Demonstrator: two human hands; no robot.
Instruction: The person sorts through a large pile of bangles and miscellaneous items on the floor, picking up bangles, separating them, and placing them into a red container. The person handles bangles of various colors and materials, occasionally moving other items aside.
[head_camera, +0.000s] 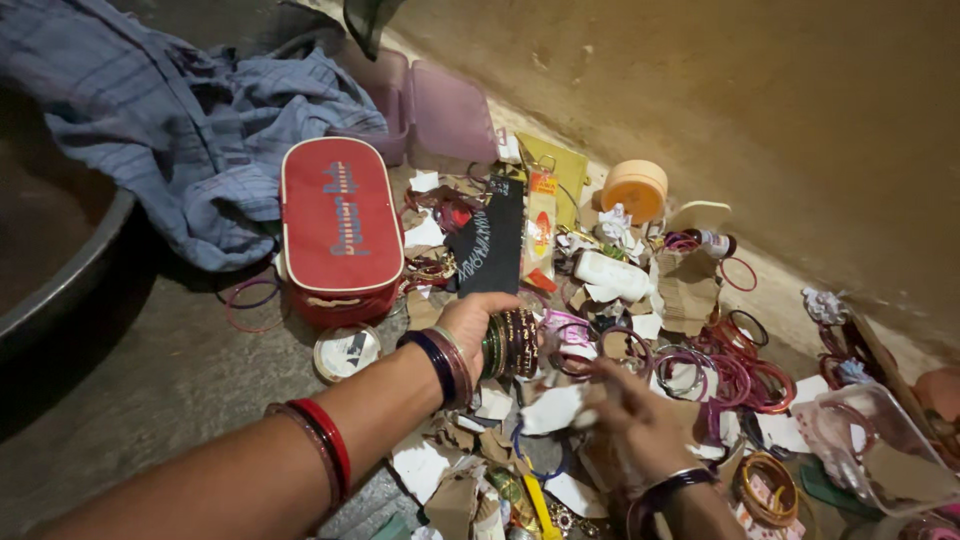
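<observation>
Beside the red case (340, 230) on the floor, the left hand (470, 325) grips a stack of dark bangles (512, 343), while the blurred right hand (635, 425) hovers half open over scattered bangles (720, 370) and paper scraps (553, 408).

My arms are bare, no sleeves. On my left forearm (290, 465) sit red bangles (325, 445) beside a thin brown one; nearer the wrist, a dark blue bangle (432, 362) and maroon ones. My right wrist (665, 490) wears dark bangles (672, 484).
</observation>
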